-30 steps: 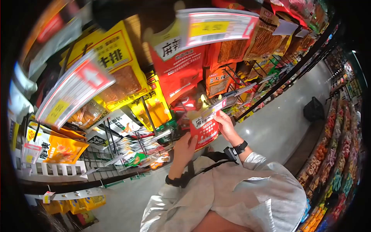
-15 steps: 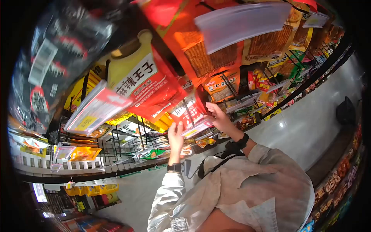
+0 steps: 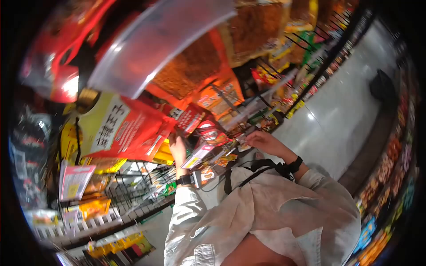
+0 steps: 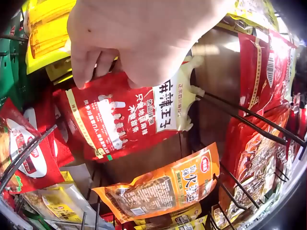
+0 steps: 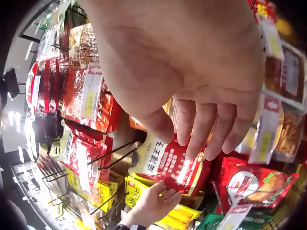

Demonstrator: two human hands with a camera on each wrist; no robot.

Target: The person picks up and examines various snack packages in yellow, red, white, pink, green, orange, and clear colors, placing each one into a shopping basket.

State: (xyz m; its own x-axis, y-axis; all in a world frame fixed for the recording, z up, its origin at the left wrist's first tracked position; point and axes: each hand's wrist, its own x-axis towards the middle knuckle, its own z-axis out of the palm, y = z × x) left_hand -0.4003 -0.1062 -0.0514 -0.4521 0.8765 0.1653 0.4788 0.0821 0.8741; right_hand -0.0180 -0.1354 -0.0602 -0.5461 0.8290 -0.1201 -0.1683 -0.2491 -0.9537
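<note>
You're likely hanging the red packet (image 4: 132, 117) mid-frame; whether your left hand (image 4: 144, 38) pinches it, I can't tell; your loose right hand (image 5: 187, 72) holds nothing. Steadying seems next.

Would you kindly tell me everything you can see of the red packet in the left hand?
The red packet looks glossy and plastic, with a wavy cream top, dark Chinese lettering on a white panel, pale figures on the red and a gold strip near the bottom. In the left wrist view it lies aslant, cream end rightward, the left hand gripping its upper edge. A black wire peg reaches its cream end; whether the packet hangs on it is unclear.
</note>
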